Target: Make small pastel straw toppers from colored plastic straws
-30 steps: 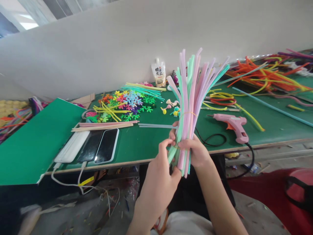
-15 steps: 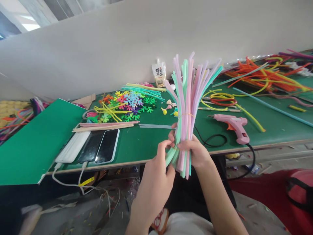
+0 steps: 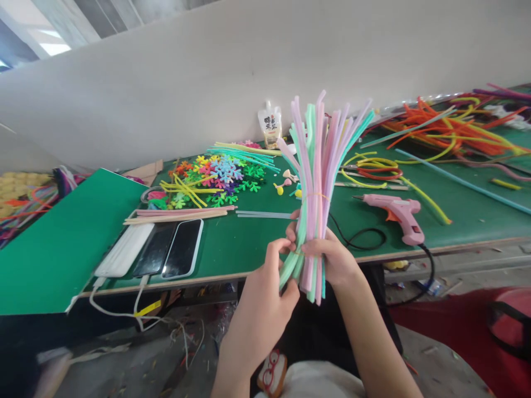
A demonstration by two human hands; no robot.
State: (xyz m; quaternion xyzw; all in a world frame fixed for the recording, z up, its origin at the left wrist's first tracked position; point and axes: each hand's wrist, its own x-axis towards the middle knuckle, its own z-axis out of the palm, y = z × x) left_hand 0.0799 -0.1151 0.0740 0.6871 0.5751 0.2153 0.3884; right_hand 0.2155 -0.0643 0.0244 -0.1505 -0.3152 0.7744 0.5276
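An upright bundle of pastel pipe cleaners (image 3: 321, 166), lilac, pink, mint and teal, stands in front of me above the table's front edge. A thin band circles it near its middle, and its tops fan outward. My right hand (image 3: 336, 254) is closed round the lower part, thumb across the front. From the left, my left hand (image 3: 265, 293) grips the mint stems at the bottom, which bend out to that side. Some fingertips behind the bundle are hidden.
Right of the bundle lies a pink glue gun (image 3: 394, 213) with a black cord. Coloured snowflake pieces (image 3: 226, 171) are heaped at left, behind two phones (image 3: 182, 249) and a white power bank (image 3: 124, 251). Orange and yellow pipe cleaners (image 3: 440, 130) pile up at far right. A pouch (image 3: 270, 124) stands by the wall.
The tops of the bundle have shifted slightly left and down. Both hands keep nearly the same hold.
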